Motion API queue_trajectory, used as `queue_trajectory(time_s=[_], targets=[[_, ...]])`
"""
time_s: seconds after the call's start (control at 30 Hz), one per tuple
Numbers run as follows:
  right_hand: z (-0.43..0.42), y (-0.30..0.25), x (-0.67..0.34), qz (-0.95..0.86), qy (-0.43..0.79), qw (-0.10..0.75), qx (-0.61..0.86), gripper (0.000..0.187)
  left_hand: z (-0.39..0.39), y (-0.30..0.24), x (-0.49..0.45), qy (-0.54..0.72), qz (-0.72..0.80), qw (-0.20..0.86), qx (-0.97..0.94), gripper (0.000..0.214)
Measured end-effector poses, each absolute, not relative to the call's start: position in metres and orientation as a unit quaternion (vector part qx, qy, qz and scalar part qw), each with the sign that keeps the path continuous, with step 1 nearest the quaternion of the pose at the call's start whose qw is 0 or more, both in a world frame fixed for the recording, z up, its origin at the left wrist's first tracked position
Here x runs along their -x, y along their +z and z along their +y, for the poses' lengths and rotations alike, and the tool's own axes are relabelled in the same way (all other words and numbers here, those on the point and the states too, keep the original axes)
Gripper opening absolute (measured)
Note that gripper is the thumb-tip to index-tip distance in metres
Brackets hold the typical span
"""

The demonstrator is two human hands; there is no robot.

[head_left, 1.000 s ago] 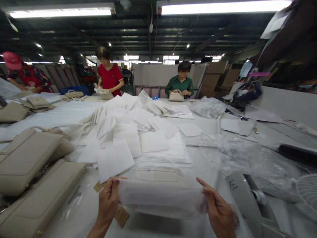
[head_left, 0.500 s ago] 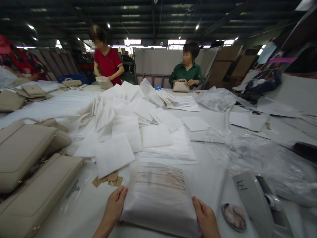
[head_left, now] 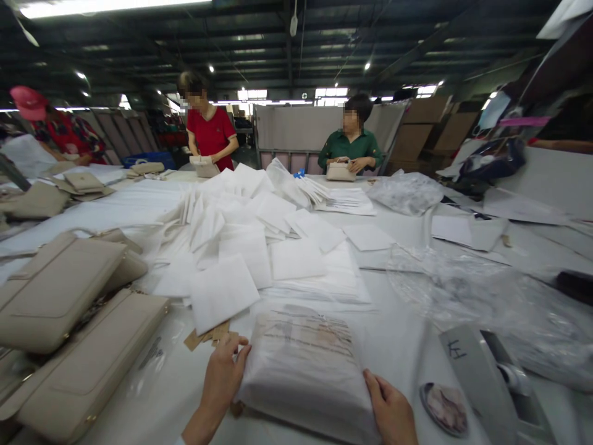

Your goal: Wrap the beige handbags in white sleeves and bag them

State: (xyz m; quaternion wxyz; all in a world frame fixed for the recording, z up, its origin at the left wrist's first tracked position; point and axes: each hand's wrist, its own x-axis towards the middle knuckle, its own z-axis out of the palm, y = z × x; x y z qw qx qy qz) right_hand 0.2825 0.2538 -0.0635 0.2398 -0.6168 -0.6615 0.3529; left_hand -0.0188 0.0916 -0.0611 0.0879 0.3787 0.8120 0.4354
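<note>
A plump, frosted plastic bag [head_left: 306, 371] with printed lines on its upper face lies on the table before me, its contents blurred by the film. At its left edge, my left hand [head_left: 225, 374] has thumb and forefinger brought together on the film. My right hand [head_left: 391, 405] grips the right side near the front corner, thumb on top. Brown card tags [head_left: 208, 335] lie just beyond my left hand, partly covered by a white sheet. Two beige handbags [head_left: 92, 364] lie further left.
White foam sheets [head_left: 296, 259] are heaped mid-table. A grey tape dispenser [head_left: 482, 377] and a round dish-like object [head_left: 443, 408] sit at right, beside crumpled clear plastic [head_left: 463, 284]. Across the table, a person in red [head_left: 210, 136] and one in green [head_left: 351, 145] handle beige bags.
My left hand has shifted up along the bag's left edge, its fingers lifting. The right hand keeps its hold. The camera view has tilted up and turned slightly left.
</note>
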Motion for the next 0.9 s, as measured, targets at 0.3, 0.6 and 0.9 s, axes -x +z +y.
queue_trajectory(time_s=[0.3,0.6,0.9], targets=[[0.253,-0.061,-0.285,-0.679,0.302,0.270,0.612,0.062,0.057,-0.046,-0.015,0.553,0.731,-0.141,-0.375,0.022],[0.240,-0.060,-0.284,-0.673,0.359,0.270,0.587,0.053,0.104,-0.037,-0.052,0.089,0.641,-0.192,-0.738,0.077],[0.235,-0.080,-0.282,-0.678,0.385,0.306,0.546,0.033,0.099,-0.055,-0.054,0.101,0.650,-0.205,-0.725,0.088]])
